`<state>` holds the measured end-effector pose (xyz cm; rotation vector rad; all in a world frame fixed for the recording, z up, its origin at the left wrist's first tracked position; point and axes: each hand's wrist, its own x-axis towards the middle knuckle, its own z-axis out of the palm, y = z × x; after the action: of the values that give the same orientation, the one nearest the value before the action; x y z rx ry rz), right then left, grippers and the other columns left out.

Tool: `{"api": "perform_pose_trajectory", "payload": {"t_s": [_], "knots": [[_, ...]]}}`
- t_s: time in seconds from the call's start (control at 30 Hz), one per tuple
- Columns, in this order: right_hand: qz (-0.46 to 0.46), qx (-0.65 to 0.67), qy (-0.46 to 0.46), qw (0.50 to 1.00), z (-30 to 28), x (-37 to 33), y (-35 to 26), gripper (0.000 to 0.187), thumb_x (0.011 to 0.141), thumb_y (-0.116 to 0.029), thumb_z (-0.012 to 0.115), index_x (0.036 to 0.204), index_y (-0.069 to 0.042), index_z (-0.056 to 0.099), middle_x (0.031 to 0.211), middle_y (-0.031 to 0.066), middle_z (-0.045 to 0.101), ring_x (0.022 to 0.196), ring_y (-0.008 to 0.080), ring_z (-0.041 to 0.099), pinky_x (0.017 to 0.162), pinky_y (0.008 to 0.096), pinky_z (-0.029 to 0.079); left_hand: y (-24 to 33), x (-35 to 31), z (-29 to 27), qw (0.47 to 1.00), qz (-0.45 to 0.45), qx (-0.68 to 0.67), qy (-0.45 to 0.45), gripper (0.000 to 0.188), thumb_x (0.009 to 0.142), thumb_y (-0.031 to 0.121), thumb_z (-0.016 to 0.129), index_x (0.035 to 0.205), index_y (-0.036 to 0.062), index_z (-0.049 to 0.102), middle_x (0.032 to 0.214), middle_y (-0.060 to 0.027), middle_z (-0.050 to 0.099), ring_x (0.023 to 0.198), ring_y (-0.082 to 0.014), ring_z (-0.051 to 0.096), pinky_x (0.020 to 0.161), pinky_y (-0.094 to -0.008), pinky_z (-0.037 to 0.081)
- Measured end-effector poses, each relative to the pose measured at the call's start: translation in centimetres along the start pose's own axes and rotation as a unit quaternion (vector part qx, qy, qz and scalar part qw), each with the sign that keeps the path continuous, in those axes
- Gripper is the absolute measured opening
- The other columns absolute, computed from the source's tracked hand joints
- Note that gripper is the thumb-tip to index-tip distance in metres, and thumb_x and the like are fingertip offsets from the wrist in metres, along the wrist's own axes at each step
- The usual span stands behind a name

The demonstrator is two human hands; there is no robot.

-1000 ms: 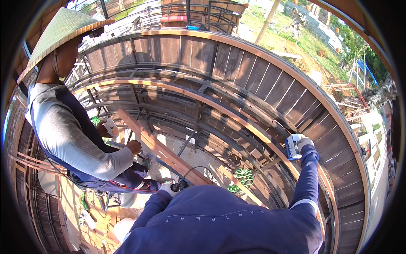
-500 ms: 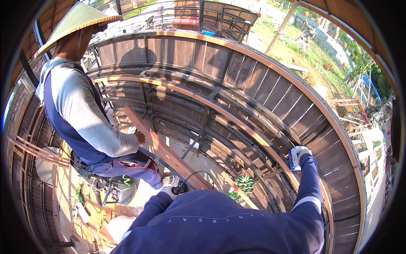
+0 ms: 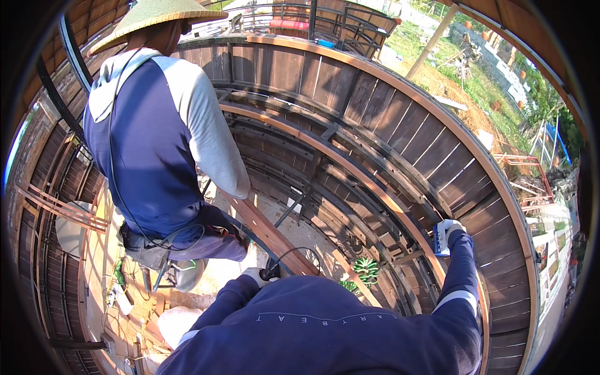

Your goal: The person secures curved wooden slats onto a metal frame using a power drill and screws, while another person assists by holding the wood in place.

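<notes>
In a pale work glove, my right hand (image 3: pixel 455 229) is closed on a small blue-and-white box (image 3: pixel 441 240), which rests against the curved wooden rail (image 3: pixel 400 219). Low in the middle, my gloved left hand (image 3: pixel 254 275) grips a black corded tool (image 3: pixel 270 273) by its body; its exact kind is hard to make out. A black cable loops from it over a long reddish-brown plank (image 3: pixel 265 226). My own torso hides part of the plank's near end and the tool.
A co-worker (image 3: pixel 147 140) in a conical hat stands close on the left, turned away. A tall curved plank wall (image 3: pixel 375 112) with metal framing wraps around the far and right sides. Green leaves (image 3: pixel 365 270) show below the frame. Scraps and cords lie on the floor (image 3: pixel 140 300) at lower left.
The co-worker has turned their back and appears further right, their arm now covering the plank's far end. My hands keep their holds; the whole view has shifted slightly.
</notes>
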<state>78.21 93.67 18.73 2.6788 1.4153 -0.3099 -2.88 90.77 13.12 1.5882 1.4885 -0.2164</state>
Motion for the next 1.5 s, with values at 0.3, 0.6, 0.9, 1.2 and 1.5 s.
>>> {"api": "perform_pose_trajectory", "payload": {"t_s": [0.3, 0.6, 0.9, 1.2, 1.5], "knots": [[0.009, -0.095, 0.018, 0.995, -2.6, -3.5, -2.7, 0.037, 0.083, -0.019, 0.072, 0.118, -0.007, 0.072, 0.112, 0.0198, 0.074, 0.113, 0.0324, 0.07, 0.094, 0.04, 0.056, -1.5, 0.1, 0.7, 1.0, -0.004, -0.02, 0.017, 0.06, 0.073, 0.063, 0.075, 0.107, 0.0141, 0.078, 0.098, -0.0169, 0.076, 0.094, -0.0338, 0.073, 0.086, -0.0419, 0.055], [0.025, -0.044, 0.053, 0.997, -4.3, -5.3, -2.3, 0.023, 0.086, -0.016, 0.065, 0.103, -0.003, 0.073, 0.104, 0.0216, 0.074, 0.101, 0.0375, 0.072, 0.089, 0.044, 0.056, -0.8, 0.2, 0.8, 0.999, 0.04, 0.0, 0.028, 0.057, 0.079, 0.063, 0.071, 0.104, 0.0121, 0.078, 0.098, -0.0206, 0.075, 0.093, -0.0386, 0.071, 0.087, -0.0448, 0.054], [-0.014, -0.017, -0.008, 1.0, -9.2, -9.1, -9.7, 0.033, 0.081, -0.015, 0.07, 0.113, -0.019, 0.078, 0.106, 0.013, 0.076, 0.103, 0.0278, 0.073, 0.09, 0.0339, 0.057, -3.9, 2.5, 2.9, 0.997, -0.014, -0.017, 0.072, 0.052, 0.068, 0.046, 0.082, 0.103, 0.0089, 0.078, 0.098, -0.0156, 0.077, 0.094, -0.0316, 0.074, 0.088, -0.0415, 0.057], [0.026, 0.002, -0.026, 0.999, -8.1, -8.2, -8.1, 0.024, 0.087, -0.011, 0.068, 0.105, -0.023, 0.078, 0.1, 0.0072, 0.077, 0.093, 0.0242, 0.075, 0.083, 0.0325, 0.057, -3.2, 2.2, 2.7, 0.997, -0.011, -0.029, 0.071, 0.049, 0.072, 0.052, 0.079, 0.095, 0.0078, 0.078, 0.092, -0.0175, 0.076, 0.091, -0.0321, 0.074, 0.084, -0.0412, 0.057], [0.046, -0.026, -0.052, 0.997, -9.8, -9.9, -8.9, 0.026, 0.088, -0.013, 0.067, 0.111, -0.021, 0.077, 0.102, 0.009, 0.077, 0.096, 0.0261, 0.074, 0.084, 0.0333, 0.058, -6.6, 3.9, 2.9, 0.998, 0.002, 0.009, 0.067, 0.057, 0.075, 0.055, 0.076, 0.107, 0.007, 0.076, 0.1, -0.0189, 0.076, 0.097, -0.0346, 0.073, 0.088, -0.0415, 0.056]]}}
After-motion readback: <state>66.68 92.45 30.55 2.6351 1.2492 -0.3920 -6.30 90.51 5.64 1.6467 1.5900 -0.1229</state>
